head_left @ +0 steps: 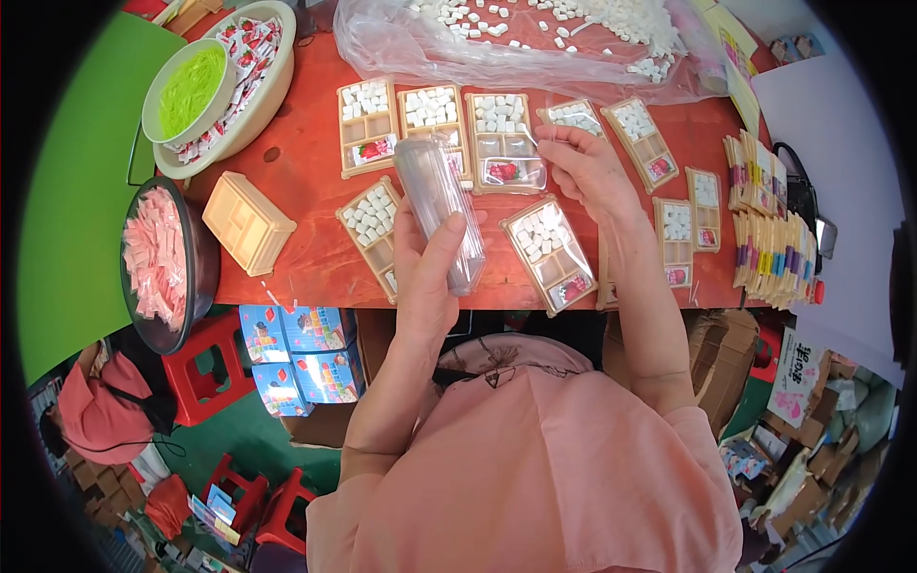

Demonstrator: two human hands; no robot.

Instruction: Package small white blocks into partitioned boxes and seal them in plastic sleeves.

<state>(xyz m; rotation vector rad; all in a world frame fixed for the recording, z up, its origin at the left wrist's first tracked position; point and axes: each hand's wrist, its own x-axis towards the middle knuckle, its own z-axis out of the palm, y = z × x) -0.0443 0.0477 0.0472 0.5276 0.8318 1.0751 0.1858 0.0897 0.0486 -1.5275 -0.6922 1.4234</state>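
Note:
My left hand [430,263] is wrapped round a stack of clear plastic lids [441,210], held tilted above the table. My right hand [590,172] is closed, thumb and fingers pinching the edge of a thin clear lid [537,141] beside a beige compartment tray [491,143]. That tray holds white marshmallow-like pieces [499,113] at its far end and a small red-and-white packet [502,172] at its near end. Similarly filled trays lie around both hands, among them one tray [549,253] close to the front edge and another [371,215] left of the lids, partly hidden by my left hand.
An empty stack of trays [246,222] sits left. Beyond it are a black bowl of pink packets [155,263] and a large basin [277,105] holding packets and a bowl of green pieces [196,84]. A plastic bag [382,38] of white pieces lies at the back; bundled packets [769,239] stand right.

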